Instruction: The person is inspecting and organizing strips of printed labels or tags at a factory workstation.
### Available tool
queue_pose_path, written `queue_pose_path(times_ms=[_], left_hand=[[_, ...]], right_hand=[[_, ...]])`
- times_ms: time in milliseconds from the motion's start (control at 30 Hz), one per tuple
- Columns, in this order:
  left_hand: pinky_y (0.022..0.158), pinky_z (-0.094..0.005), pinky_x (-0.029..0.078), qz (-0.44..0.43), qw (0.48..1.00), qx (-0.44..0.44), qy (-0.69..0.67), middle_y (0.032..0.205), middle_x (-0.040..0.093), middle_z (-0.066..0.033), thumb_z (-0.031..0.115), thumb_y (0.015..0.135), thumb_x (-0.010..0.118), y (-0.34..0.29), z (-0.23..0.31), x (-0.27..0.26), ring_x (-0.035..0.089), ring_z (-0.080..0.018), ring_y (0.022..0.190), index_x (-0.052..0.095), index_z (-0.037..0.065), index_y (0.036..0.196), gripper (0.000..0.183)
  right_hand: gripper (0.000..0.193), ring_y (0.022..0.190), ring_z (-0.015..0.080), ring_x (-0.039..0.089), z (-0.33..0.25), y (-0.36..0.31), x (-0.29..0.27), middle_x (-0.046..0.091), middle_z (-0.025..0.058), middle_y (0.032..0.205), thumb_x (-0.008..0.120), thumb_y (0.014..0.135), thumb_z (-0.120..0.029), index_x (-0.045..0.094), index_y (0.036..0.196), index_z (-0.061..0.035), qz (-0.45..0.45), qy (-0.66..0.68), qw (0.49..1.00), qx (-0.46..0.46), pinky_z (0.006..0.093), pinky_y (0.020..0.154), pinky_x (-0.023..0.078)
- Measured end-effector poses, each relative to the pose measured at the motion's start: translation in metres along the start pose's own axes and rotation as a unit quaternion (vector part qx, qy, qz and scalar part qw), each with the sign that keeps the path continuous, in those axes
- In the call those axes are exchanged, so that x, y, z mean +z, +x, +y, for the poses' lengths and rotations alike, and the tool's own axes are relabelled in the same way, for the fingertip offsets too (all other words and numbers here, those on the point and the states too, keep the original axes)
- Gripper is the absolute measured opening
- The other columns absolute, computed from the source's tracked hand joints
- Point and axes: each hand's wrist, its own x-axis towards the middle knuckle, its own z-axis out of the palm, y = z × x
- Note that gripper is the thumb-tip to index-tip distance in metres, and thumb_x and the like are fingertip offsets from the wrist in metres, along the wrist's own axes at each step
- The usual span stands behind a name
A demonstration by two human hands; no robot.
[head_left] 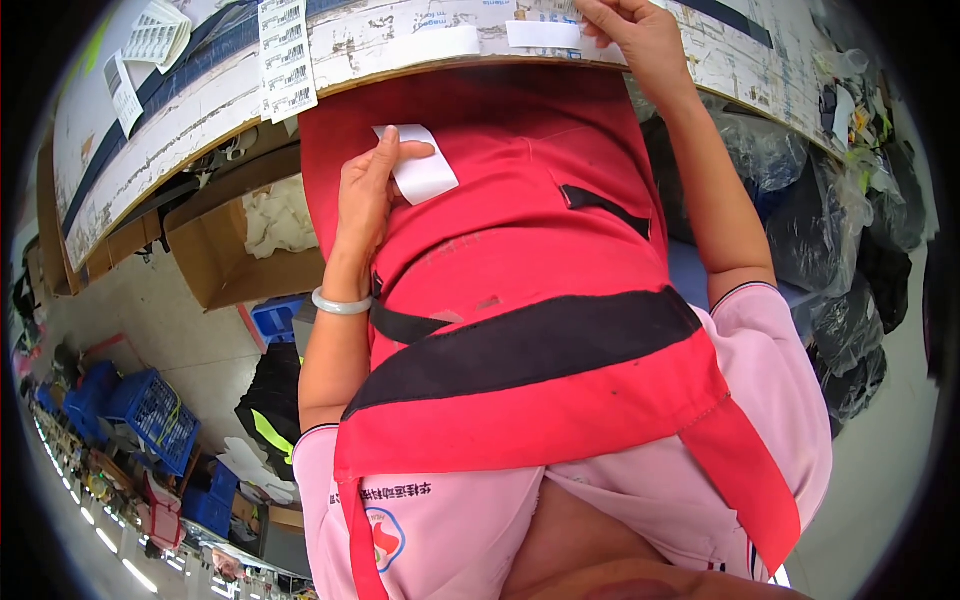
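My left hand (370, 185) is in front of the red apron, its thumb and fingers closed on a blank white paper slip (428, 172). The slip curves slightly and hangs off to the right of the fingers. At the table's near edge my right hand (640, 40) has its fingers curled together, and its fingertips are cut off by the top of the view. What they pinch, if anything, I cannot make out. Just beside that hand a white strip (543, 36) lies on the worn white table (360, 35). Another white strip (435, 44) lies left of it.
Printed label sheets (287, 60) hang over the table's edge on the left, with a stack of labels (158, 38) behind. Below stands an open cardboard box (215, 250) holding pale cloth or paper. Plastic-wrapped dark bundles (815, 210) crowd the right side. Blue crates (155, 415) stand at left.
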Motion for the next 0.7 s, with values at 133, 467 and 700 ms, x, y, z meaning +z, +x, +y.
queue_pose_path(times_ms=[133, 467, 700], left_hand=[[0.066, -0.026, 0.055, 0.003, 1.0, -0.007, -0.002, 0.086, 0.068, -0.0136, 0.038, 0.099, 0.05, 0.001, 0.0, 0.002, 0.067, -0.0167, 0.072, 0.069, -0.006, 0.098, 0.049], [0.067, -0.0263, 0.056, -0.003, 1.0, -0.001, -0.014, 0.086, 0.068, -0.0136, 0.037, 0.099, 0.05, 0.001, -0.002, 0.001, 0.067, -0.0171, 0.074, 0.068, -0.006, 0.098, 0.047], [0.068, -0.027, 0.056, -0.004, 1.0, -0.002, -0.02, 0.088, 0.068, -0.0136, 0.036, 0.099, 0.05, 0.002, -0.003, 0.0, 0.067, -0.0172, 0.074, 0.068, -0.006, 0.098, 0.046]], right_hand=[[0.013, 0.059, 0.0084, 0.06, 0.005, -0.007, -0.003, 0.065, 0.0034, 0.072, 0.065, 0.09, -0.015, 0.065, 0.089, -0.0022, -0.055, 0.043, 0.99, 0.125, 0.0202, 0.053, 0.049], [0.014, 0.056, 0.0087, 0.06, -0.004, -0.001, 0.003, 0.065, 0.0043, 0.07, 0.065, 0.089, -0.015, 0.065, 0.084, -0.0017, -0.093, -0.01, 0.986, 0.141, 0.0196, 0.049, 0.048], [0.015, 0.054, 0.0082, 0.058, -0.004, 0.002, 0.003, 0.065, 0.0044, 0.07, 0.065, 0.089, -0.015, 0.065, 0.084, -0.0017, -0.108, -0.03, 0.983, 0.147, 0.0196, 0.049, 0.047]])
